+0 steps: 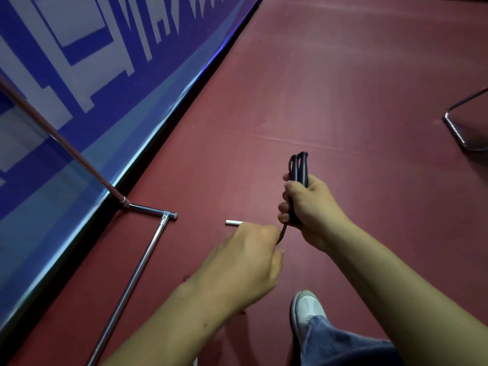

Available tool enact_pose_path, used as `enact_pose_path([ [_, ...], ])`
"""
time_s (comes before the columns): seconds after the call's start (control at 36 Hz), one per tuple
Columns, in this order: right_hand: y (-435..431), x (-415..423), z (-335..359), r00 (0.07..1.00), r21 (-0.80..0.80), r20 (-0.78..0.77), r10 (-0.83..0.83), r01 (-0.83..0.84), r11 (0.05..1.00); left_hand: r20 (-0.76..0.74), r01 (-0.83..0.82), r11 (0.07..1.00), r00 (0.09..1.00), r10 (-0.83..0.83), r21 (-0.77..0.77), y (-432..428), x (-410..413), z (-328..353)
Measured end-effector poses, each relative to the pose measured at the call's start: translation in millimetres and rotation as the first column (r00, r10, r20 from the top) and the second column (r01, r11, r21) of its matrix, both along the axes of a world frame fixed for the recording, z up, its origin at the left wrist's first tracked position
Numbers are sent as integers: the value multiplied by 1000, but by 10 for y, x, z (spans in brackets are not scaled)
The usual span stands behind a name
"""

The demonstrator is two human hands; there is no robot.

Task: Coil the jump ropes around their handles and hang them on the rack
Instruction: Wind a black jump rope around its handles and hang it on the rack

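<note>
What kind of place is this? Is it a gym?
Probably a gym or sports hall: smooth red floor, a long blue banner with big white letters, and jump rope handles gripped in the right hand.

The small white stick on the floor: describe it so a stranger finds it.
On the red floor, find the chrome rack base. Right of its stubby end, beside the left hand, lies the white stick. It is short and pale; the handles nearby are black.
</note>
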State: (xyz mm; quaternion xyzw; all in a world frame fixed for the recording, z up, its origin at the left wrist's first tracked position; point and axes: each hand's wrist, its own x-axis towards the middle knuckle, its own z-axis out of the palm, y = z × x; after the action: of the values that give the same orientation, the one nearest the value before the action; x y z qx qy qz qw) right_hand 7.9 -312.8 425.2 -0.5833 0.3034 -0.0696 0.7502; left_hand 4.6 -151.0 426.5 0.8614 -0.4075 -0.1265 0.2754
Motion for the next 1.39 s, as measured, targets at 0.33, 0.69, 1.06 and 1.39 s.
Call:
enact_pose_path([
  [0.33,156,-214,104,708,-386,-397,585,-707,593,149,151,962,982,-119,-227,257,370,182],
  [0.69,422,-420,354,491,-500,-318,811,-814,297,-357,-59,976,934,-20,-208,431,600,413],
  [1.06,310,-378,421,747,-488,43,663,-563,667,-923,-402,868,359,-142,-290,354,530,58],
  [1.39,-61,-199,261,990,-599,-68,126,-142,788,-476,-25,999,879,37,32,84,63,103],
])
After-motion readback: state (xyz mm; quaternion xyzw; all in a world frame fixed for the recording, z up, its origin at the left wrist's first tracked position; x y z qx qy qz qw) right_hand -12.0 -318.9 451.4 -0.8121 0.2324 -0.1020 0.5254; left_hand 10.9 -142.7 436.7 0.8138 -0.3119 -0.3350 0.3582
